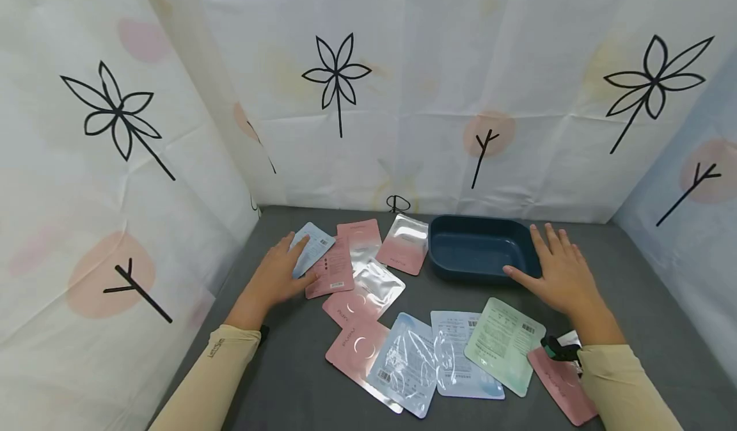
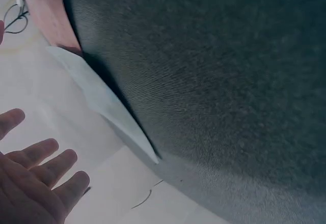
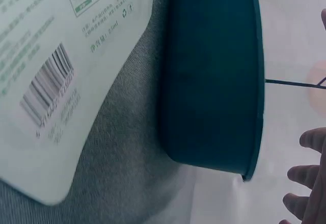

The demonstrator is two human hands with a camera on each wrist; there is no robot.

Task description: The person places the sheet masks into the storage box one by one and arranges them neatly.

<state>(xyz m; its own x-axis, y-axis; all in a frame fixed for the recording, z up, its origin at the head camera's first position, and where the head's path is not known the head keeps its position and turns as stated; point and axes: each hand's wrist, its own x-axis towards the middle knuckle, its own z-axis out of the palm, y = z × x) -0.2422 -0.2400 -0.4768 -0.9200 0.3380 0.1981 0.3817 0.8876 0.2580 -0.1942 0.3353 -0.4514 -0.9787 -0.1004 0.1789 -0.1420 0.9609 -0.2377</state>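
My left hand (image 1: 278,276) is spread over the left end of a group of flat sachets, fingers overlapping a light blue sachet (image 1: 315,247) and thumb near a pink sachet (image 1: 334,270). In the left wrist view its fingers are apart and hold nothing, with the blue sachet (image 2: 104,94) lying beyond them. My right hand (image 1: 561,274), fingers spread, is at the right end of a dark blue rectangular tub (image 1: 483,276). The right wrist view shows the tub's side (image 3: 214,76) and a green sachet (image 3: 66,96), with the fingertips apart from both.
More pink-and-silver sachets (image 1: 354,348), blue sachets (image 1: 403,364) and a green sachet (image 1: 507,344) lie on the dark grey table (image 1: 288,367). Another pink sachet (image 1: 561,386) is partly under the right forearm. Patterned white cloth (image 1: 403,98) hangs behind and at the sides.
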